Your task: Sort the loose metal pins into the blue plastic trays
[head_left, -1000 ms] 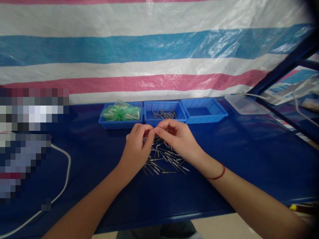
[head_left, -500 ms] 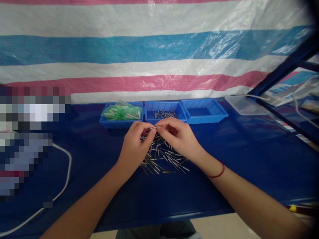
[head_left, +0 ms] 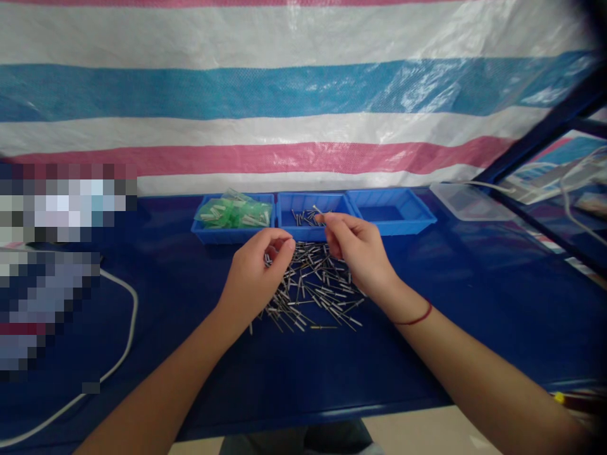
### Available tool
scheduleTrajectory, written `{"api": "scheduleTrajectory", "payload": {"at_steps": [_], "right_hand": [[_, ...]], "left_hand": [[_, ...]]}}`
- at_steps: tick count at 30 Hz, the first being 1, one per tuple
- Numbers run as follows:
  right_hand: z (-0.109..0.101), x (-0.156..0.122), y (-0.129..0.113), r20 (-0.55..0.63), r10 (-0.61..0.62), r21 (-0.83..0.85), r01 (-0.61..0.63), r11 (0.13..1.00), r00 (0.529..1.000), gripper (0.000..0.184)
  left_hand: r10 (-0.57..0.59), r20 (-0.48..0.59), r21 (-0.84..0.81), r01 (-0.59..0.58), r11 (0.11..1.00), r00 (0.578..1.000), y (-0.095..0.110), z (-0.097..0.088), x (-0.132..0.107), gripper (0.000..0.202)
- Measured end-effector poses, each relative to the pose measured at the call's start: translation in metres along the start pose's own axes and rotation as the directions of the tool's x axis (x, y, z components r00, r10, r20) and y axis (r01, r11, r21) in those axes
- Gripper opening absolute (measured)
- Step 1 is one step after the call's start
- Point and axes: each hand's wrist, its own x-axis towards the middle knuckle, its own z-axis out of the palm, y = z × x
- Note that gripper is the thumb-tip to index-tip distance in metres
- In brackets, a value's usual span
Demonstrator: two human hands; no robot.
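Two bare hands work over a blue surface (head_left: 303, 373). The right hand (head_left: 363, 253), a red string at its wrist, has thumb and forefinger pinched together at the near edge of the middle bin (head_left: 298, 201), a small metal rivet (head_left: 316, 209) seemingly gripped at the tips. The left hand (head_left: 258, 268) is loosely curled, thumb and forefinger close together; I cannot tell whether it holds anything. Beneath and between both lies a loose pile (head_left: 327, 297) of long, thin rivets. More metal pieces lie in the middle bin. The left bin (head_left: 232, 236) holds green packets (head_left: 232, 212); the right bin (head_left: 403, 224) stands alongside. Behind hangs a striped sheet (head_left: 303, 95).
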Motion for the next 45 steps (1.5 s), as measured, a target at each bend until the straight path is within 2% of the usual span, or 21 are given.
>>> {"api": "scheduleTrajectory", "payload": {"at_steps": [2, 5, 9, 13, 18, 22, 29, 37, 45], "right_hand": [[-0.004, 0.006, 0.001, -0.038, 0.08, 0.116, -0.075, 0.99, 0.996, 0.035], [-0.007, 0.009, 0.001, -0.023, 0.125, 0.177, -0.119, 0.977, 0.992, 0.035], [-0.005, 0.005, -0.001, 0.019, 0.068, 0.053, -0.069, 0.996, 0.998, 0.027], [-0.001, -0.002, -0.005, 0.098, -0.031, -0.131, 0.043, 0.99, 0.995, 0.024], [0.001, -0.006, -0.011, 0.198, -0.105, -0.262, 0.156, 0.952, 0.975, 0.022], [0.001, -0.007, -0.011, 0.226, -0.137, -0.309, 0.204, 0.929, 0.964, 0.021], [0.001, -0.006, -0.01, 0.254, -0.122, -0.306, 0.199, 0.931, 0.96, 0.022], [0.001, -0.006, -0.009, 0.263, -0.124, -0.311, 0.206, 0.928, 0.957, 0.022], [0.001, -0.006, -0.01, 0.28, -0.122, -0.314, 0.211, 0.926, 0.952, 0.023]], "left_hand": [[0.007, 0.052, 0.03, -0.009, 1.0, 0.999, -0.002, -0.004, 0.002, 0.014], [0.074, 0.22, 0.151, -0.109, 0.982, 0.973, -0.006, -0.013, 0.006, 0.014], [0.189, 0.397, 0.307, -0.324, 0.895, 0.898, -0.012, -0.021, 0.008, 0.016], [0.221, 0.49, 0.334, -0.416, 0.846, 0.843, -0.012, -0.019, 0.006, 0.016], [0.191, 0.525, 0.371, -0.425, 0.826, 0.829, -0.012, -0.015, 0.004, 0.017], [0.19, 0.532, 0.377, -0.432, 0.819, 0.825, -0.014, -0.015, 0.004, 0.018], [0.162, 0.517, 0.411, -0.409, 0.814, 0.841, -0.011, -0.014, 0.005, 0.009], [0.194, 0.541, 0.386, -0.447, 0.807, 0.818, -0.014, -0.012, 0.004, 0.018], [0.198, 0.519, 0.411, -0.446, 0.795, 0.832, -0.012, -0.01, 0.004, 0.018]]}}
